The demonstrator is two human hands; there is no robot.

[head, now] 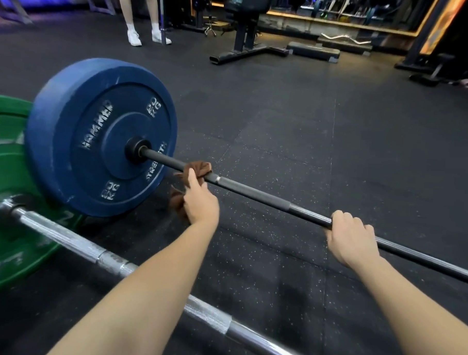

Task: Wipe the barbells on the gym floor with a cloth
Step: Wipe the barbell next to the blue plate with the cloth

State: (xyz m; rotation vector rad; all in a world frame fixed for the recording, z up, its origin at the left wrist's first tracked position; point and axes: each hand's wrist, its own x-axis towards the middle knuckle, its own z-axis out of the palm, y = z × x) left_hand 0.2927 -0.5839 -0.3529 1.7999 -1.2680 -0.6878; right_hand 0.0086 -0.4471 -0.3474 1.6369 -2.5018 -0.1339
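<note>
The left hand (pixel 199 200) is pressing a brown cloth (pixel 198 167) over the black bar (pixel 253 191), quite near the blue plate (pixel 95 133), and its grip is closing around the cloth, with one loose end hanging below the hand. The right hand (pixel 351 238) is holding the same bar further along, its grip wrapping the bare metal. The black bar is lying on the dark floor (pixel 337 128), resting on its plate, and I think this is the first danger: the plate is round, so the bar may be rolling if the right hand is loosening while the left one is rubbing hard. If the cloth is sliding closer to the plate, the fingers may be getting squeezed against the collar, and the hanging end may be catching there. The rough part of the bar may also be pulling threads from the cloth. A silver bar (pixel 90 249) with a green plate (pixel 1 194) is lying just below both forearms, so it is standing in the way of stepping closer. Well behind, another person's legs (pixel 135 14), an exercise machine (pixel 247 25) and a curved bar (pixel 346 38) are staying apart from the work.
</note>
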